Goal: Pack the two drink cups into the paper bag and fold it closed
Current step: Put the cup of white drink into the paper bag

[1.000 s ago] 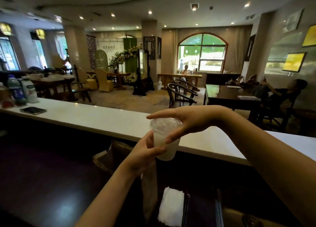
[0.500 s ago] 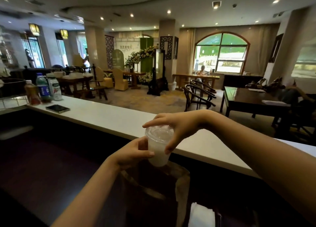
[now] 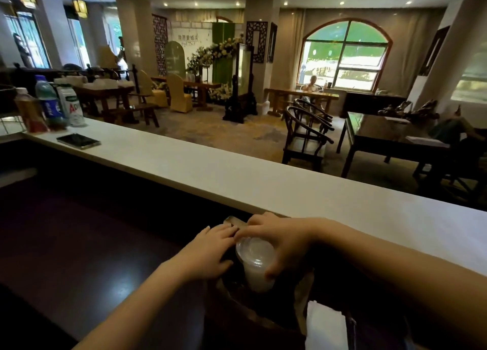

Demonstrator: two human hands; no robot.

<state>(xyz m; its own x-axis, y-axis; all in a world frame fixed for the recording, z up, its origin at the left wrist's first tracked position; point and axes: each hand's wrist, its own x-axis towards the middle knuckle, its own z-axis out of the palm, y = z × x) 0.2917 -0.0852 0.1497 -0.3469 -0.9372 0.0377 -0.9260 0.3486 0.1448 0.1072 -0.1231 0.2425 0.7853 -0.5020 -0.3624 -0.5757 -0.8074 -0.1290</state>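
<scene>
The right hand (image 3: 283,240) holds a lidded cup (image 3: 255,261) upright in its grip, directly above the open paper bag (image 3: 263,320). At nine o'clock, the left hand (image 3: 210,252) rests flat-fingered on the bag's rim, holding nothing visible.

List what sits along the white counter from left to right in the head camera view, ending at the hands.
Tea bottle → blue-label water bottle → white-label bottle → phone → left hand → drink cup → right hand.
</scene>
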